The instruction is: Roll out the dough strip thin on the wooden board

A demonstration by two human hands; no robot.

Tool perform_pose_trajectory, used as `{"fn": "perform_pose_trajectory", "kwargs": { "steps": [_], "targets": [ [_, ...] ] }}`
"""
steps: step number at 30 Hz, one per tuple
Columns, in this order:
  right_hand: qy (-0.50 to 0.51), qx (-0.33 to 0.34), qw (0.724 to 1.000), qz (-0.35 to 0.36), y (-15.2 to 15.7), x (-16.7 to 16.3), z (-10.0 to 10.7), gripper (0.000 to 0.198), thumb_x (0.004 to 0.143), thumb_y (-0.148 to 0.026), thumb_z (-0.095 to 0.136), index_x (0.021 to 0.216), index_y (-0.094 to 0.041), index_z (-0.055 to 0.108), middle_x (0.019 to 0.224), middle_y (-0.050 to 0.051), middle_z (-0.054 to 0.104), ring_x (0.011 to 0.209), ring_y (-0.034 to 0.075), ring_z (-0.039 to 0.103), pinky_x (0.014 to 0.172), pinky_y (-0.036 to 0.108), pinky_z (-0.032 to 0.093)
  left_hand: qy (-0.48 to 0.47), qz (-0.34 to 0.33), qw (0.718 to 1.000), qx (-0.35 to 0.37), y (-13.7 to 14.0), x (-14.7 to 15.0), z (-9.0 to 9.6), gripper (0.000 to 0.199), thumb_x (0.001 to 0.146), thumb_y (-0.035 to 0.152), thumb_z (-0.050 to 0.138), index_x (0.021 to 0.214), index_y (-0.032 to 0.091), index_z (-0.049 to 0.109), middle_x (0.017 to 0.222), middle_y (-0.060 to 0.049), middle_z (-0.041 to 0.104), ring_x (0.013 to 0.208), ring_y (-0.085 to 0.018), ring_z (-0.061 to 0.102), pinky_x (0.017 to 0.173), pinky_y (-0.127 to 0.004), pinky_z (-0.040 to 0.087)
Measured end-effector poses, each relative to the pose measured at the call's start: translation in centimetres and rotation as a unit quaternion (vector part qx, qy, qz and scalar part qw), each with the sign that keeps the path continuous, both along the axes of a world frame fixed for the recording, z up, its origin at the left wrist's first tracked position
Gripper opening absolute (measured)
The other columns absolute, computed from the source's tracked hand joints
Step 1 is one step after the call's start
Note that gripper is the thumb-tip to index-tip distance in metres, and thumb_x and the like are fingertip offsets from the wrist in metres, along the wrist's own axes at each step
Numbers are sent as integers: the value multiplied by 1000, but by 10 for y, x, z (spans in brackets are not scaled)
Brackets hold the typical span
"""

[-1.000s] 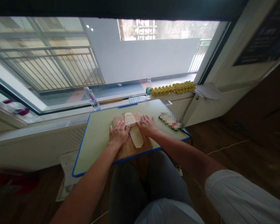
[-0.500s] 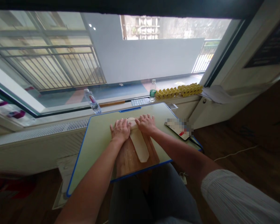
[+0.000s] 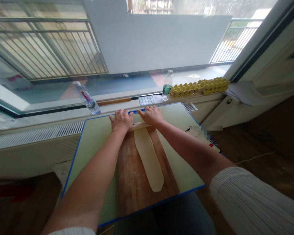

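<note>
A long pale strip of dough [image 3: 150, 163] lies flat on a brown wooden board [image 3: 129, 182]. Across its far end rests a light-coloured rolling pin [image 3: 140, 127], its ends covered by my hands. My left hand [image 3: 122, 120] presses on the pin's left end, palm down, with fingers stretched forward and apart. On the right end lies my right hand [image 3: 150, 115], also palm down, its fingers extended and the thumb pointing left. Neither hand's fingers wrap round the pin.
The board is on a pale green table [image 3: 100, 153] with blue edging. A phone-like flat object [image 3: 205, 138], partly blurred, lies at its right. On the sill stand two plastic bottles [image 3: 166, 86], a yellow egg-tray-like strip [image 3: 201, 88] and papers [image 3: 243, 93]. A radiator grille [image 3: 46, 133] runs left.
Both hands have pushed the rolling pin away from me, to the dough's far end. More of the strip and board is uncovered. My view has tilted down and come closer.
</note>
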State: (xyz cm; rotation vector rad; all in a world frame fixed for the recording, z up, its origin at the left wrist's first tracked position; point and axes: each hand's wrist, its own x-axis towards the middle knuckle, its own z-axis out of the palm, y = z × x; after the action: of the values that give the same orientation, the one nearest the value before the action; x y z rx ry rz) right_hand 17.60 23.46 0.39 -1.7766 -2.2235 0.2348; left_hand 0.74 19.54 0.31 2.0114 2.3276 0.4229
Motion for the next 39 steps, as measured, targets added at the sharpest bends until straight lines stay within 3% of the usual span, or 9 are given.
{"fn": "perform_pose_trajectory", "kwargs": {
  "steps": [7,14,17,21,26,31,34,39],
  "targets": [
    [16,-16,1000,-3,10,-2,-2,92,103,-83,20,133,-14,72,142,23,69,137,41,56,115,60,40,15,-6,1000,-6,8,-1,0,53,108,53,31,135,28,70,160,-14,56,147,-35,48,125,-68,29],
    [4,-20,1000,-18,-21,5,0,82,102,-82,31,136,-18,71,144,21,68,137,40,56,114,58,41,1,-19,1000,-15,-17,4,-1,58,107,56,29,142,31,67,164,-12,54,150,-36,46,127,-71,26],
    [-2,7,1000,-26,-50,9,-3,73,105,-76,35,136,-20,70,144,18,69,136,37,56,114,55,39,3,-21,999,-33,-42,11,-2,61,107,59,27,148,33,65,169,-9,50,154,-35,43,128,-69,25],
    [-33,71,997,-4,-103,19,-11,59,110,-64,36,123,-21,75,137,17,72,131,35,56,115,54,34,23,-34,999,-21,-92,24,-7,64,108,56,24,152,30,62,170,-10,49,156,-34,43,129,-66,27],
    [-9,100,994,47,-162,45,-21,51,110,-63,45,126,-23,70,140,15,68,137,34,48,119,54,30,14,-63,998,-7,-156,32,-10,64,109,51,34,167,25,43,175,-10,41,163,-32,34,132,-64,24],
    [30,76,992,92,-179,67,-22,32,106,-46,60,128,-24,68,137,11,69,136,30,50,118,50,33,-17,-93,995,2,-212,43,-2,67,103,55,55,163,26,48,175,-10,41,162,-33,35,133,-67,23],
    [30,78,992,100,-182,72,-18,24,107,-37,59,123,-24,69,137,11,70,139,29,50,123,51,27,-37,-183,982,22,-244,53,-6,61,98,54,66,153,29,58,167,-10,53,157,-31,43,134,-65,22],
    [15,67,995,74,-192,75,-16,27,109,-37,53,123,-21,68,139,13,70,140,28,50,124,49,27,-34,-250,967,38,-266,56,-16,47,96,50,74,136,26,68,151,-11,66,144,-31,57,130,-65,29]
  ]
}}
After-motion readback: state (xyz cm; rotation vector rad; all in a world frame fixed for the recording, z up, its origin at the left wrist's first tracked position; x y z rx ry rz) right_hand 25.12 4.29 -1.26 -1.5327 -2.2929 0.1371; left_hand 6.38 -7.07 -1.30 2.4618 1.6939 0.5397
